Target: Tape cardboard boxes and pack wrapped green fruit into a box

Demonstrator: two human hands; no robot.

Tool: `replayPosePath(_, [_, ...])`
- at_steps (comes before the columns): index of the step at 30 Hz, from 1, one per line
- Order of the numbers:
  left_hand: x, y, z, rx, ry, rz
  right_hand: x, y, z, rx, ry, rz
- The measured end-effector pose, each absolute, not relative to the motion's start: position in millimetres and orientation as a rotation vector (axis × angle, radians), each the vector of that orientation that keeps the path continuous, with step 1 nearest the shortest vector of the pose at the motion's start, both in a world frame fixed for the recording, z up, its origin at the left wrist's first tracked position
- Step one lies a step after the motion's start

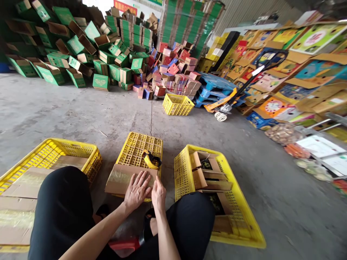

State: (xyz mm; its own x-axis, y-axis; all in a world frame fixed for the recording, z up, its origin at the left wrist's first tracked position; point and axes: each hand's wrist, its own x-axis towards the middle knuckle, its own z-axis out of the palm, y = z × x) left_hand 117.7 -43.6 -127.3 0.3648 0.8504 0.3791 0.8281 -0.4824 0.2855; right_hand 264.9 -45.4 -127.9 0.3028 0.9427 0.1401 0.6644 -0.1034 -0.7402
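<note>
A flat brown cardboard box (119, 178) with a strip of clear tape lies on an upturned yellow crate (137, 146) in front of my knees. My left hand (137, 189) rests flat on the box with its fingers spread. My right hand (158, 193) sits beside it at the box's right end, fingers bent down onto the cardboard edge. A yellow tape dispenser (151, 159) lies on the crate just beyond the box.
A yellow crate (238, 220) with open cardboard boxes stands at my right, another yellow crate (48, 151) with flat cardboard at my left. Piles of green boxes (81, 54), red boxes, a small yellow basket (177, 104) and a pallet jack (230, 103) lie farther off on the concrete floor.
</note>
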Motion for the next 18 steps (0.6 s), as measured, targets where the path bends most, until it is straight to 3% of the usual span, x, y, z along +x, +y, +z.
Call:
replayPosePath(5, [132.7,-42.9,-130.3,2.512,1.620,0.730,262.8,-42.5,-145.4,-1.783,-1.275,0.553])
replayPosePath(10, [146.9,-39.0,-131.9,2.535,1.362,0.685,259.4,-38.8,-164.3,-1.789,-1.103,0.618])
replayPosePath(18, [139.8,-35.9,-125.6,2.495,1.309,0.659,258.5,-35.6,-166.0,-1.778,-1.102,0.657])
